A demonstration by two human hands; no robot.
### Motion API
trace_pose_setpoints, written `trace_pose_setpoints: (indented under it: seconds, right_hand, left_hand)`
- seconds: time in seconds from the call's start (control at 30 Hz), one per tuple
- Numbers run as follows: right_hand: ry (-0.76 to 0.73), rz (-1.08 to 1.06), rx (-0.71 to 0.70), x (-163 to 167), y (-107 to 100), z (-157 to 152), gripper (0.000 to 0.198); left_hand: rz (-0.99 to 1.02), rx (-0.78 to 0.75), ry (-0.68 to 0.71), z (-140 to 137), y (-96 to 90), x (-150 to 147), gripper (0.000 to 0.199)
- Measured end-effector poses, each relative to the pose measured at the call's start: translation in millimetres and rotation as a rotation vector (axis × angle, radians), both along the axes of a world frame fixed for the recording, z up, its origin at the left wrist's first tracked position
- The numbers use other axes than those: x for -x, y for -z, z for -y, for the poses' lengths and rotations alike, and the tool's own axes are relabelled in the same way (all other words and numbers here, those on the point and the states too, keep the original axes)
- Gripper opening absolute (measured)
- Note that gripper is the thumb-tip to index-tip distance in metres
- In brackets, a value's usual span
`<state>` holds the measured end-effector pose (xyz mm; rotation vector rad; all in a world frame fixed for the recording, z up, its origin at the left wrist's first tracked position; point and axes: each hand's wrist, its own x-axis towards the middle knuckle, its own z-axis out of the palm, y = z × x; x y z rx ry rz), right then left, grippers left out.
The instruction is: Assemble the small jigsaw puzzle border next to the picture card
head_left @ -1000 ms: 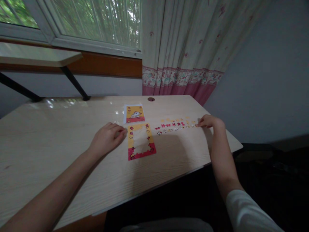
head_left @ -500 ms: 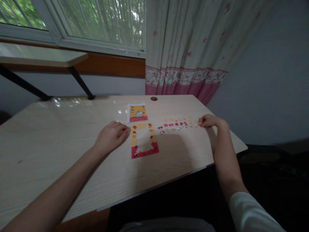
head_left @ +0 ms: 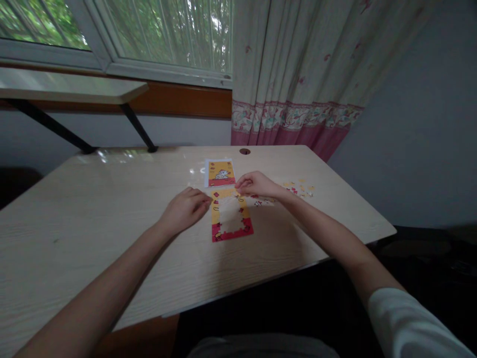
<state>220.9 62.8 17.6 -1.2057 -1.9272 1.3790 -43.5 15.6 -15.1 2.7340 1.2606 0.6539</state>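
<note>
A partly built jigsaw puzzle [head_left: 232,234] lies flat on the table, its yellow and red border joined around a bare middle. My left hand [head_left: 186,210] rests at the puzzle's left edge, fingers curled together, with nothing visible in them. Over the upper right corner of the border is my right hand [head_left: 257,184], pinching a small puzzle piece mostly hidden by the fingertips. Just behind the puzzle lies a reference picture [head_left: 220,173] of a white animal on yellow and red. Loose puzzle pieces [head_left: 294,190] sit in rows to the right, partly covered by my right forearm.
The pale wooden table [head_left: 122,199] has a round cable hole [head_left: 245,151] near its back edge. A raised shelf [head_left: 74,89] on black legs stands at the back left. A curtain [head_left: 290,99] hangs behind the table, beside the window.
My right hand has moved left from the far end of the loose pieces to the puzzle's upper right corner. My left hand stays by the puzzle's left edge. The view has shifted slightly.
</note>
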Motion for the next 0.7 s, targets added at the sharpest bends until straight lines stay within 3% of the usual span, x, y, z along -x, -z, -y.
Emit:
trace_pose_setpoints:
  seconds: [0.13, 0.33, 0.7]
  right_hand:
    - [0.016, -0.072, 0.087, 30.4, 16.4, -6.2, 0.012]
    - [0.039, -0.11, 0.131, 41.1, 21.8, -6.9, 0.015]
    - [0.042, 0.022, 0.026, 53.3, 19.6, 1.6, 0.011]
  left_hand:
    - [-0.011, 0.011, 0.033, 1.2, 1.6, -1.0, 0.031]
    - [-0.018, 0.002, 0.05, 1.2, 0.9, -4.3, 0.029]
    - [-0.036, 0.007, 0.04, 2.5, -0.4, -5.2, 0.03]
